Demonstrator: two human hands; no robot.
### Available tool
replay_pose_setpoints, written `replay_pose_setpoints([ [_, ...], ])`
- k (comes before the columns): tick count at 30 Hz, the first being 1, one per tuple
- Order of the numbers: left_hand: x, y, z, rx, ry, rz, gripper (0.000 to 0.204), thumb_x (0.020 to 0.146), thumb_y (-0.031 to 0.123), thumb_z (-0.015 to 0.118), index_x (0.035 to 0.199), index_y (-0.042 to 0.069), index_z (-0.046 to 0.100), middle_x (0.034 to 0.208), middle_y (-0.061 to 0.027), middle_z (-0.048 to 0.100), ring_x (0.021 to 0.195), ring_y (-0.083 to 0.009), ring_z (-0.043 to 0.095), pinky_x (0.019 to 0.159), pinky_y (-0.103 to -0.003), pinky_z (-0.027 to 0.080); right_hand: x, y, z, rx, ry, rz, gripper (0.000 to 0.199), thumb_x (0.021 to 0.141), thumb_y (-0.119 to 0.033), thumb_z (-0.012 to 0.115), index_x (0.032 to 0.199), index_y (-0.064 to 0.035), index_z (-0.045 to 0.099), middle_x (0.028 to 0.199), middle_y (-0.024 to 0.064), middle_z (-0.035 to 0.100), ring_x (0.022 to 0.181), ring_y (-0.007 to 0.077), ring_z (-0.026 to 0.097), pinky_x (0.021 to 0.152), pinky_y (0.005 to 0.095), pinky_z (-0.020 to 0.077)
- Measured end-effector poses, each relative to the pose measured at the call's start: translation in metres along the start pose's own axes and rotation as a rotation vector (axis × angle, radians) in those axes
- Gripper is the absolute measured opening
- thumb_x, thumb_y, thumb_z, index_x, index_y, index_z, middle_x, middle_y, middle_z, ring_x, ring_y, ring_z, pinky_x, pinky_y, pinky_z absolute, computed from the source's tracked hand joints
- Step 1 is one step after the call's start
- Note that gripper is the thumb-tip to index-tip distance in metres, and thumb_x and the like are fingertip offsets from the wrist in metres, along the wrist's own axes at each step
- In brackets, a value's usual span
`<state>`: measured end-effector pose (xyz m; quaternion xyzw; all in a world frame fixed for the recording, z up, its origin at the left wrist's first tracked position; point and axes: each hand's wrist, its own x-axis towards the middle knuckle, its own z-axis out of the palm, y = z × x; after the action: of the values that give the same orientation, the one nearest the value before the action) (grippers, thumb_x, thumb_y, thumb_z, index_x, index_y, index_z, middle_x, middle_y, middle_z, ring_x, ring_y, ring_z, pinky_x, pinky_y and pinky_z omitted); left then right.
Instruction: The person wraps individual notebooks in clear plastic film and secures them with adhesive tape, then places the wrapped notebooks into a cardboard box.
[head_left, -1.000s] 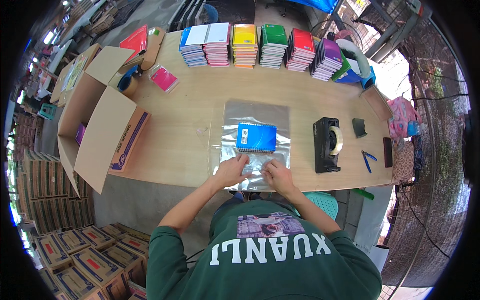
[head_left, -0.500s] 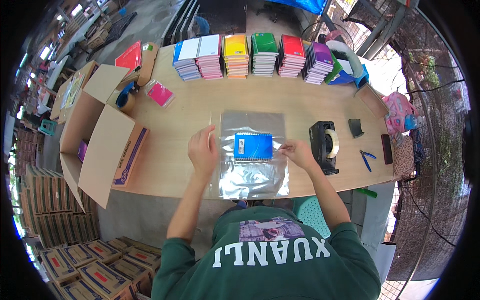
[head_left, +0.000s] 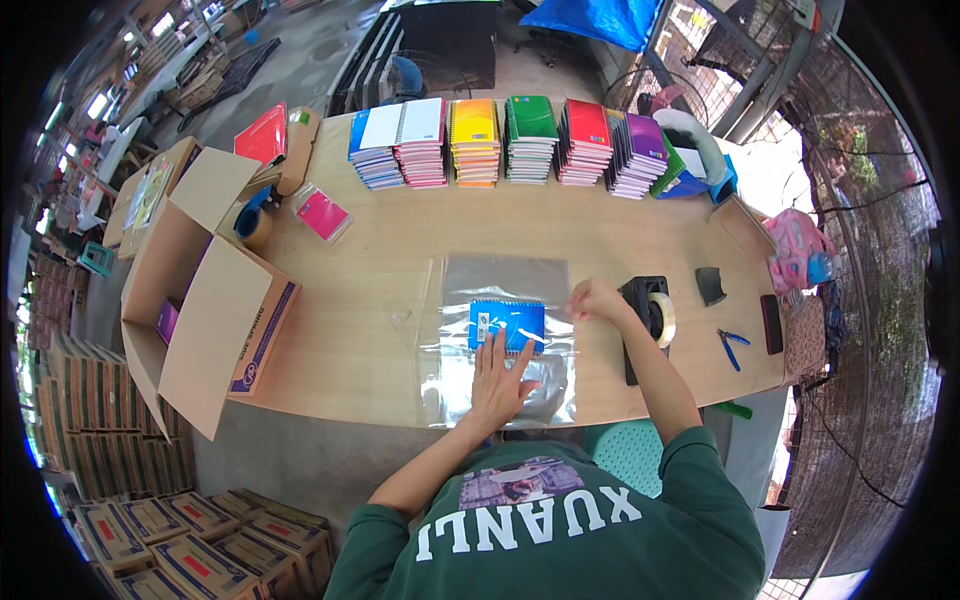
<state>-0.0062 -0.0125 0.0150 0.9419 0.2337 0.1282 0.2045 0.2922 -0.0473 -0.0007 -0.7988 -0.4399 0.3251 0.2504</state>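
A blue spiral notebook [head_left: 507, 325] lies inside a clear plastic bag [head_left: 500, 280] in the middle of the wooden table [head_left: 370, 290]. My left hand [head_left: 497, 380] presses flat on the bag just below the notebook, fingers spread. Beside the bag's right edge, my right hand [head_left: 594, 299] pinches something small next to the black tape dispenser [head_left: 648, 318]; what it holds is too small to tell.
Stacks of coloured notebooks [head_left: 500, 140] line the far edge. An open cardboard box [head_left: 200, 300] stands at the left, with a tape roll [head_left: 255, 218] and a bagged pink notebook [head_left: 323, 214] near it. Blue pliers [head_left: 732, 345] and a dark phone [head_left: 772, 324] lie at the right. Cartons [head_left: 150, 540] are stacked on the floor.
My left hand moved from the bag's left side to lie flat below the notebook. My right hand rose to the bag's upper right edge by the tape dispenser.
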Motion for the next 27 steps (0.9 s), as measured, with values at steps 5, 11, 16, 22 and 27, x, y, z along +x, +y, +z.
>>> replay_pose_setpoints([
  [5, -0.003, -0.003, 0.001, 0.009, -0.003, -0.005, 0.078, 0.083, 0.037, 0.072, 0.151, 0.021, 0.038, 0.150, -0.0338, 0.028, 0.137, -0.0536, 0.029, 0.111, -0.061, 0.026, 0.045, -0.057, 0.038, -0.020, 0.029, -0.236, 0.035, 0.089, -0.039, 0.067, 0.091, -0.0053, 0.075, 0.082, 0.0157, 0.072, 0.077, 0.0297, 0.068, 0.074, 0.0401, 0.0538],
  [11, -0.004, 0.005, -0.006, 0.028, -0.039, -0.021, 0.083, 0.081, 0.037, 0.074, 0.153, 0.024, 0.035, 0.152, -0.0326, 0.026, 0.139, -0.0540, 0.026, 0.111, -0.062, 0.026, 0.077, -0.063, 0.076, -0.092, -0.339, -0.133, 0.061, 0.096, -0.057, 0.052, 0.091, -0.0007, 0.076, 0.083, 0.0205, 0.072, 0.075, 0.0315, 0.068, 0.073, 0.0414, 0.0541],
  [16, -0.019, 0.005, -0.001, 0.008, -0.067, -0.055, 0.085, 0.080, 0.038, 0.075, 0.153, 0.025, 0.034, 0.155, -0.0315, 0.023, 0.141, -0.0543, 0.024, 0.112, -0.063, 0.024, 0.073, -0.066, 0.078, -0.058, -0.381, -0.128, 0.061, 0.097, -0.056, 0.052, 0.088, -0.0006, 0.075, 0.079, 0.0216, 0.071, 0.069, 0.0312, 0.068, 0.070, 0.0421, 0.0542],
  [22, -0.022, 0.007, -0.002, 0.038, -0.081, -0.075, 0.087, 0.079, 0.037, 0.077, 0.153, 0.026, 0.034, 0.156, -0.0301, 0.022, 0.141, -0.0540, 0.024, 0.110, -0.067, 0.024, 0.074, -0.071, 0.067, -0.171, 0.019, -0.159, 0.025, 0.086, -0.030, 0.069, 0.079, -0.0064, 0.072, 0.088, 0.0140, 0.067, 0.087, 0.0324, 0.063, 0.075, 0.0493, 0.0488],
  [27, -0.021, 0.010, -0.001, 0.021, -0.096, -0.071, 0.087, 0.078, 0.035, 0.078, 0.152, 0.028, 0.035, 0.156, -0.0287, 0.021, 0.142, -0.0528, 0.023, 0.109, -0.069, 0.023, 0.072, -0.039, 0.078, -0.418, 0.362, -0.506, 0.013, 0.072, -0.008, 0.069, 0.085, -0.0114, 0.068, 0.103, 0.0062, 0.054, 0.105, 0.0254, 0.052, 0.082, 0.0476, 0.0406],
])
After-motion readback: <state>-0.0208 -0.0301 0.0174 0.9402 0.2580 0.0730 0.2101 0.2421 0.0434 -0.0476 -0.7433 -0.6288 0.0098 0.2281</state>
